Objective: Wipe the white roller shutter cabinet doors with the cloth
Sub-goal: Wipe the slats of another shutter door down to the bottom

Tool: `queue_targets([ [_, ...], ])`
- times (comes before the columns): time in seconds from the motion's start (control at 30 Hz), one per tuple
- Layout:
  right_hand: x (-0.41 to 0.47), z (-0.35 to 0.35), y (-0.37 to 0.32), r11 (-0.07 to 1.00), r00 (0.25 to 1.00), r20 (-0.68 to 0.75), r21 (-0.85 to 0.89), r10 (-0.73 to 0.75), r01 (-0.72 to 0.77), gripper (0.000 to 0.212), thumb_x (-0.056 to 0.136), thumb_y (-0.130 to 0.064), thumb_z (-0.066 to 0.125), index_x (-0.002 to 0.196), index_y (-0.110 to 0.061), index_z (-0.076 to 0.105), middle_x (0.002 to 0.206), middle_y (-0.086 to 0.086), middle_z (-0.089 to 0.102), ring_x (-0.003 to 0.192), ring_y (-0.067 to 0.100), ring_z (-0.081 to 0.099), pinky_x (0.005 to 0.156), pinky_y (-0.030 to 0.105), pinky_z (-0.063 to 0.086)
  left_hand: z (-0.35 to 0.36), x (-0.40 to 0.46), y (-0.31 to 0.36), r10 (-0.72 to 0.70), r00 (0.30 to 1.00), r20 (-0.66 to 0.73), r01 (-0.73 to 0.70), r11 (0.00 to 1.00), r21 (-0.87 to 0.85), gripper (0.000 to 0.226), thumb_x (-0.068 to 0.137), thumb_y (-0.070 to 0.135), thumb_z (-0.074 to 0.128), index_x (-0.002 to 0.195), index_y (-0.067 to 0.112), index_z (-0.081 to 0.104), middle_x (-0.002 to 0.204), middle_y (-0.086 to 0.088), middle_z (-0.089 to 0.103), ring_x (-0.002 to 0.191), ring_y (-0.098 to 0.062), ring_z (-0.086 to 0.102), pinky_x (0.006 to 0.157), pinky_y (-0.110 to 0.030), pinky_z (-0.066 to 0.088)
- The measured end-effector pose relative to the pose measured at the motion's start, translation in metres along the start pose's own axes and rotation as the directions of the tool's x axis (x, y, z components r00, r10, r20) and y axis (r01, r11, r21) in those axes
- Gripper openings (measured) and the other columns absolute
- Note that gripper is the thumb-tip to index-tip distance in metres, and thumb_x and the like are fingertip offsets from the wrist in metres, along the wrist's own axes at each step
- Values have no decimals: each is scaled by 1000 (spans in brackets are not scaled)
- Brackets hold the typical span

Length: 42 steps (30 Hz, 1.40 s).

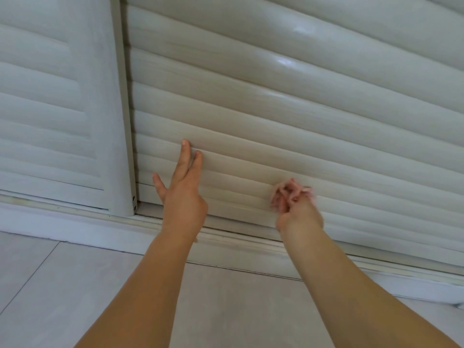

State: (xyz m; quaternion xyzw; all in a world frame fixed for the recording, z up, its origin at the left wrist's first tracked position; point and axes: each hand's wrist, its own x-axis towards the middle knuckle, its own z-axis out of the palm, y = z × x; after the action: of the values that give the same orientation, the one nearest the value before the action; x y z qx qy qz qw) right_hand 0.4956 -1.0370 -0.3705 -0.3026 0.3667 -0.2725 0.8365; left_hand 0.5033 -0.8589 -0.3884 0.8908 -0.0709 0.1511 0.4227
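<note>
My two bare hands on a white slatted cabinet door, low near the floor.

My left hand (182, 189) lies flat with straight fingers touching the right-hand door (288, 116). My right hand (296, 212), blurred, grips a bunched pink cloth (288, 192) against the lower slats. A second door (50, 109) overlaps at left, above pale floor tiles (226, 310).

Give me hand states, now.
Left hand: open, fingertips against the shutter door.
Right hand: closed on the pink cloth.
</note>
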Motion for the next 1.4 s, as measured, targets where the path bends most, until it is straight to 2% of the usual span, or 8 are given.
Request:
queue_targets([
  [0.13, -3, 8, 2, 976, 990, -71, 169, -124, 135, 26, 89, 2, 53, 72, -17, 48, 80, 13, 59, 60, 21, 58, 53, 26, 47, 3, 0, 0, 16, 1000, 23, -17, 999, 39, 104, 65, -26, 44, 149, 25, 9, 146, 22, -22, 127, 15, 7, 114, -46, -15],
  [0.37, -49, 50, 60, 975, 991, 130, -221, 34, -4, 36, 75, 18, 63, 75, -15, 48, 73, 10, 64, 56, 20, 62, 60, 32, 54, 7, 1, -1, 15, 999, -32, -14, 999, 46, 102, 64, -25, 45, 149, 20, 13, 146, 18, -20, 136, 6, 7, 112, -47, -16],
  [0.53, -37, 35, 15, 977, 981, 121, -133, -151, 166, 36, 75, 19, 64, 77, -14, 50, 92, 23, 66, 72, 38, 68, 68, 57, 56, 12, 0, 3, 18, 999, -48, -10, 985, 170, 102, 68, -20, 48, 150, 18, 1, 141, 15, -36, 142, -3, 0, 108, -49, -18],
  [0.67, -30, 11, -30, 926, 926, 33, 19, -377, 376, 34, 81, 18, 57, 74, -15, 50, 71, 12, 58, 42, 18, 60, 40, 27, 49, 16, 0, 4, 3, 999, -48, 4, 990, 144, 103, 68, -21, 47, 150, 21, 0, 141, 16, -36, 142, -1, 2, 109, -48, -19],
  [0.8, -28, 27, -7, 928, 906, 206, 134, -369, 348, 33, 81, 21, 44, 69, -9, 51, 62, 15, 47, 41, 25, 52, 43, 32, 50, 17, 0, 6, 12, 999, -42, -7, 992, 124, 103, 67, -22, 45, 150, 20, -1, 141, 16, -36, 142, -3, 0, 109, -49, -18],
  [1.07, -63, 72, 50, 803, 810, 505, -326, -297, 498, 40, 73, 11, 69, 60, -25, 60, 56, -16, 59, 53, -5, 55, 61, 17, 51, 18, 4, -1, 22, 998, -60, -11, 984, 179, 99, 73, -16, 52, 150, 26, 6, 144, 14, -34, 143, -5, -4, 106, -49, -21],
  [1.27, -23, 21, -19, 899, 839, 425, -113, -341, 423, 30, 87, 11, 47, 64, -6, 55, 53, 4, 56, 44, 22, 53, 54, 39, 52, 17, 2, 1, 23, 999, -35, -12, 960, 280, 100, 71, -17, 48, 149, 17, -4, 140, 10, -41, 143, -9, -7, 107, -56, -16],
  [1.4, -8, -7, -54, 893, 896, 47, -62, -442, 445, 29, 84, 17, 51, 75, -10, 56, 64, 7, 56, 37, 15, 49, 40, 22, 46, 17, 0, 6, 22, 1000, -1, -20, 956, 292, 99, 74, -16, 47, 149, 18, -7, 139, 9, -43, 143, -9, -10, 107, -57, -15],
])
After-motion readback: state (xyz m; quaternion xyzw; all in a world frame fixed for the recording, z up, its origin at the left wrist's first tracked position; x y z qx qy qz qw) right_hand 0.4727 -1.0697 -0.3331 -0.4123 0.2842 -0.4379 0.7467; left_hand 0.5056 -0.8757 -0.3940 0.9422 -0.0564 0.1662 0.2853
